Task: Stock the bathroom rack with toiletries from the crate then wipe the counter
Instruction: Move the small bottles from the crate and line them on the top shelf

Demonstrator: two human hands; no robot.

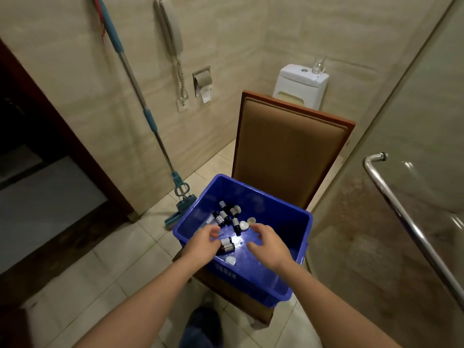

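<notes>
A blue plastic crate rests on the seat of a brown padded chair. Several small dark toiletry bottles lie in a heap at its far left, and two more bottles lie near the front. Small white round items are scattered on the crate floor. My left hand reaches into the crate with its fingertips beside the front bottles, fingers apart. My right hand hovers inside the crate, fingers spread, holding nothing. No rack or counter is in view.
A blue-handled mop leans on the tiled wall at left. A toilet with a glass on its tank stands behind the chair. A glass shower door with a metal handle is at right. A dark doorway is at left.
</notes>
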